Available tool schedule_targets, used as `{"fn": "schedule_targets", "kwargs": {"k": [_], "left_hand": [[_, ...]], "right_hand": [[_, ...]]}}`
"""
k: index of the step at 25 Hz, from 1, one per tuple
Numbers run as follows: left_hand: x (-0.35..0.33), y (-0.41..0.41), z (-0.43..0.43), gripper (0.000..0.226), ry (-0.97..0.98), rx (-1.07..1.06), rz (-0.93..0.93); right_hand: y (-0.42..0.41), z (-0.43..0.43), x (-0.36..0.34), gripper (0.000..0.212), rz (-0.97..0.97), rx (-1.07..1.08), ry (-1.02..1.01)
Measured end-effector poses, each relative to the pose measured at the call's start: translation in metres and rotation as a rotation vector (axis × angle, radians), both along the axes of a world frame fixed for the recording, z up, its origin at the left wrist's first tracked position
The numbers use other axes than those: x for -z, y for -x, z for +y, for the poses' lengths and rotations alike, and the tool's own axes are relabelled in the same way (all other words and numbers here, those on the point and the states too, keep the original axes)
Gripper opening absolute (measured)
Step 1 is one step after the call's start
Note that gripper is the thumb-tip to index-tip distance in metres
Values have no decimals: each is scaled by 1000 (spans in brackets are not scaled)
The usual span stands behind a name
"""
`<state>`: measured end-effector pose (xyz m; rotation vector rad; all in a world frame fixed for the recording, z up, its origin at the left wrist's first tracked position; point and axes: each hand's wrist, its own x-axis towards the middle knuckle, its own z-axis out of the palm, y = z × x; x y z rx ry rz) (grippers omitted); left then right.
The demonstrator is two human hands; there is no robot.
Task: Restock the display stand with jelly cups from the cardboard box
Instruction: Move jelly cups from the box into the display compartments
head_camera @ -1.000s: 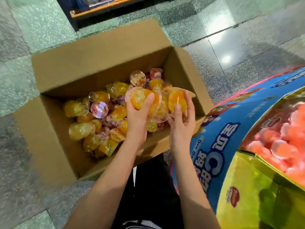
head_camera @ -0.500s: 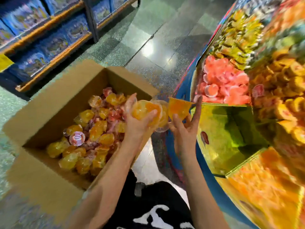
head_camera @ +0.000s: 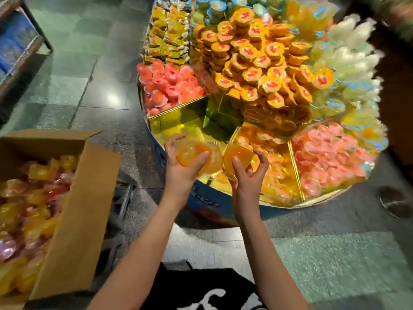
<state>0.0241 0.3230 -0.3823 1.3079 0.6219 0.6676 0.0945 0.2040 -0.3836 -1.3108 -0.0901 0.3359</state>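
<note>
My left hand (head_camera: 181, 168) grips a cluster of orange jelly cups (head_camera: 196, 155) over the near rim of the round display stand (head_camera: 205, 198). Just to its right, my right hand (head_camera: 248, 175) holds another orange jelly cup (head_camera: 237, 156) with curled fingers. Both hands hover above a gold-lined compartment (head_camera: 190, 128) that looks bare. The cardboard box (head_camera: 76, 211) stands open at the lower left, with several yellow, orange and red jelly cups (head_camera: 29, 198) inside.
The stand's other sections hold pink cups (head_camera: 169, 86), a central heap of orange cups (head_camera: 257, 63), an orange-cup section (head_camera: 274, 171) and pink cups (head_camera: 330, 153) at right. Blue shelving (head_camera: 17, 41) runs along the far left. Grey tiled floor (head_camera: 96, 74) lies between box and stand.
Both hands lifted the orange cups out of the box and carried them rightwards to the stand. My view swung from the box to the display.
</note>
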Motion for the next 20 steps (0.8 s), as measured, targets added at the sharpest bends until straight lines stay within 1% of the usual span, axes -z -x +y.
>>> {"fn": "schedule_targets", "kwargs": {"k": [3, 7, 10, 13, 16, 18, 20], "left_hand": [[3, -30, -61, 52, 24, 101, -9], [12, -59, -112, 44, 85, 175, 36], [17, -78, -128, 44, 60, 207, 71], [23, -100, -132, 48, -27, 253, 103], [32, -128, -131, 50, -112, 301, 129], [38, -150, -123, 49, -162, 331, 155], [46, -172, -110, 48, -157, 374, 191]], "right_hand": [[-25, -72, 5, 46, -16, 65, 80], [-51, -137, 16, 46, 45, 109, 98], [-63, -157, 23, 36, 17, 121, 193], [-75, -161, 27, 28, -42, 148, 318], [-99, -162, 35, 26, -2, 135, 363], [-122, -155, 40, 32, 26, 121, 382], [-145, -141, 46, 52, 68, 113, 412]]}}
